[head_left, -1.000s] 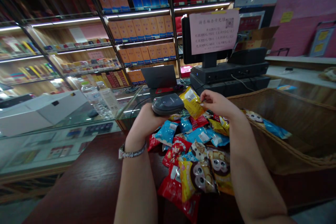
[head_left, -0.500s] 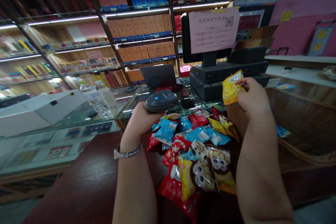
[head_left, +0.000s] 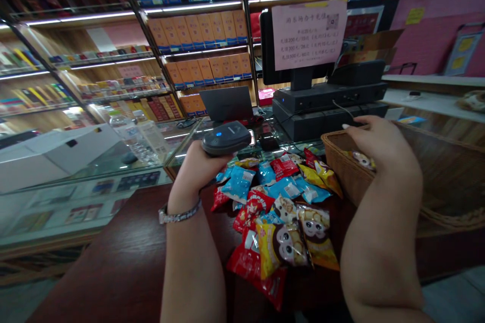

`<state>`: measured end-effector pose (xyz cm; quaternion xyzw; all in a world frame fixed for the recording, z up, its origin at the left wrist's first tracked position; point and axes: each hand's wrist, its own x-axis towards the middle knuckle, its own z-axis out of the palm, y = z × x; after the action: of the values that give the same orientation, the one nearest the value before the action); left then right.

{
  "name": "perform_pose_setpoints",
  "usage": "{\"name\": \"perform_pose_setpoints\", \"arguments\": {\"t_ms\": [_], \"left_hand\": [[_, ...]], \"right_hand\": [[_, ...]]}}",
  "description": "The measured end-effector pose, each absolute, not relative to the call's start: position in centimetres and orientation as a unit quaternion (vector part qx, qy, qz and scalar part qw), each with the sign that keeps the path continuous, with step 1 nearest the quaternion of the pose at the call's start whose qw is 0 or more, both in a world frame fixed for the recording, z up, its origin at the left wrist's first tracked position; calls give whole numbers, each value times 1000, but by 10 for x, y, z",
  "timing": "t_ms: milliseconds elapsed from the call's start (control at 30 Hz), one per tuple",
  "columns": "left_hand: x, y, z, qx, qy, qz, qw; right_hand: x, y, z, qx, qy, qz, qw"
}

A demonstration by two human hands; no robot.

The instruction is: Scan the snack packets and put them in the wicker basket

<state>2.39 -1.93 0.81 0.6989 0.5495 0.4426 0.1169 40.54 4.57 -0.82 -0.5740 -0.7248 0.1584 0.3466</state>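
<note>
My left hand [head_left: 200, 166] is wrapped round a dark barcode scanner [head_left: 227, 137] with a small blue light on top. Over the near left rim of a wicker basket [head_left: 343, 161] hovers my right hand [head_left: 379, 144], its fingers apart and nothing in them. Just below that hand, a small yellow snack packet [head_left: 361, 159] shows inside the basket, partly covered by the wrist. Between my arms lies a heap of snack packets: blue ones [head_left: 239, 184], red ones [head_left: 257, 207] and yellow ones with a cartoon face [head_left: 284, 248].
Behind the heap stands a black till [head_left: 329, 103] with a screen bearing a pink paper sign [head_left: 309, 35]. A laptop [head_left: 226, 103] sits on the glass counter. Plastic bottles [head_left: 132, 136] and a white box [head_left: 56, 154] are at the left, before shelves of boxed goods.
My right hand has let go of the yellow snack packet, which is now in the basket, and has moved slightly right and down. My left hand still holds the scanner.
</note>
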Motion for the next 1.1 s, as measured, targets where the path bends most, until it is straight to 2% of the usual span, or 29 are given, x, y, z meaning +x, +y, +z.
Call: {"name": "perform_pose_setpoints", "arguments": {"t_ms": [167,400,567,900,1100], "left_hand": [[26,-19,10,694,553,443,126],[24,-21,8,706,551,414,161],[15,-20,5,731,541,362,204],[8,-20,5,726,551,326,251],[11,-21,5,711,570,341,231]], "right_hand": [[347,48,-7,-491,-792,245,269],[244,47,-27,-321,-888,322,-65],[200,47,-51,-310,-849,369,-218],[182,53,-80,-295,-835,357,-296],[180,54,-85,-293,-844,355,-275]]}}
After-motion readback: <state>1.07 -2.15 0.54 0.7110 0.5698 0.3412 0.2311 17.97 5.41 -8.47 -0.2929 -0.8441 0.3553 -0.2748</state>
